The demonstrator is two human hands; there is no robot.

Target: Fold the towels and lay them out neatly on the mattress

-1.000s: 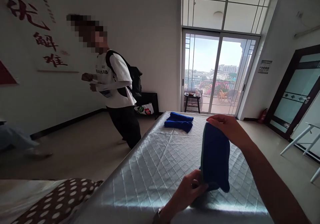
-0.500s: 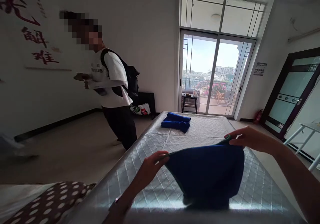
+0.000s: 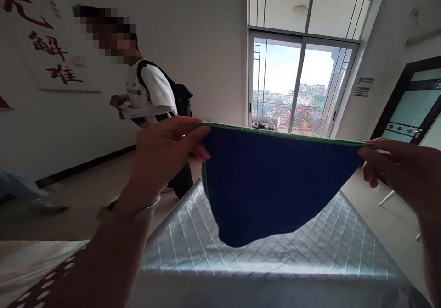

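A dark blue cloth point(image 3: 275, 184) with a green edge hangs in the air in front of me, stretched between my hands. My left hand point(image 3: 165, 147) pinches its upper left corner between thumb and fingers. At the upper right corner, my right hand point(image 3: 396, 161) grips the cloth the same way. The green top edge runs nearly straight, dipping slightly to the right. Below it the fabric sags into a rounded lower edge above the silver quilted cover point(image 3: 179, 243). Part of that surface is hidden behind the cloth.
A person point(image 3: 158, 87) in a white top with a black backpack stands beyond my left hand. Brown polka-dot fabric point(image 3: 44, 285) lies at the lower left. Sliding glass doors point(image 3: 275, 78) are at the back, and a dark-framed door point(image 3: 403, 106) is at the right.
Both hands have risen and moved farther apart with the blue cloth, pulling its top edge taut. The cloth has lifted and now covers the folded blue pieces seen earlier at the far end.
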